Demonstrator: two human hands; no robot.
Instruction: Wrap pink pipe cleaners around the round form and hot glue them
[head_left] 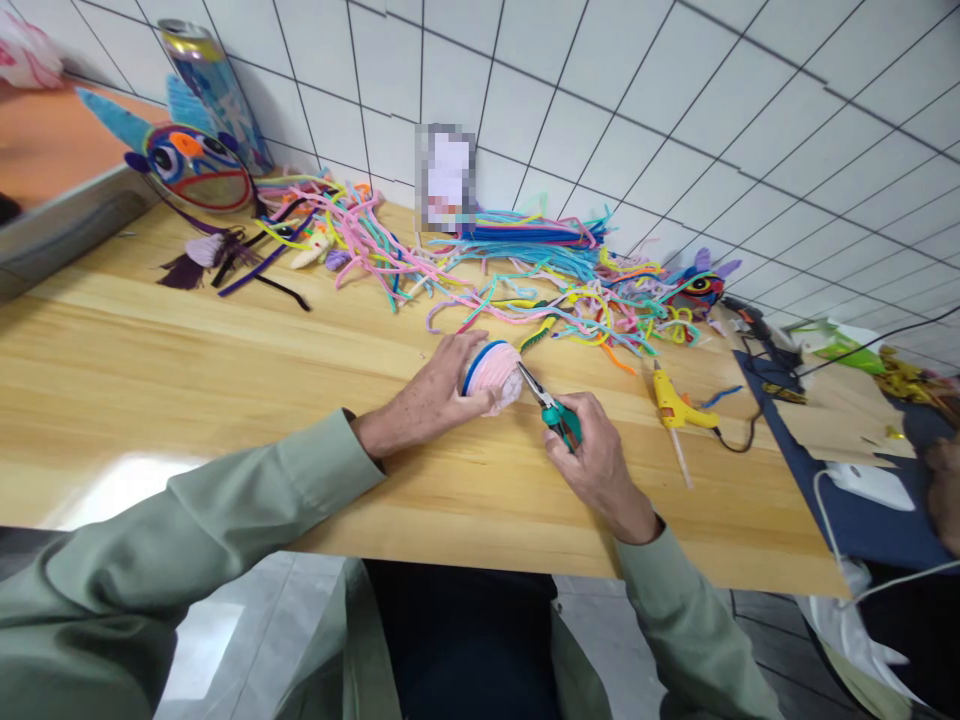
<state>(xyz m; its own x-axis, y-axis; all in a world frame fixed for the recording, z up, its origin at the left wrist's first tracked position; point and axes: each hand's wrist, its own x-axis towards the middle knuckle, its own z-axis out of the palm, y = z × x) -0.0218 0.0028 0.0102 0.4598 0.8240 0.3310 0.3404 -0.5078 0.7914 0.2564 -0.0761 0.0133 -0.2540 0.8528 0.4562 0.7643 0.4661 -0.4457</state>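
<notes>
My left hand is wrapped round a fuzzy pink ball-shaped piece with a blue band, held just above the wooden table. My right hand is closed on the green handles of a pair of small pliers. The pliers' metal jaws touch the right side of the pink piece. Both sleeves are grey-green.
A heap of coloured pipe cleaners lies along the wall. A colourful fish-like figure and a can stand at the back left. A yellow glue gun lies right of my hands. Another person's hand shows at the far right, by a dark mat.
</notes>
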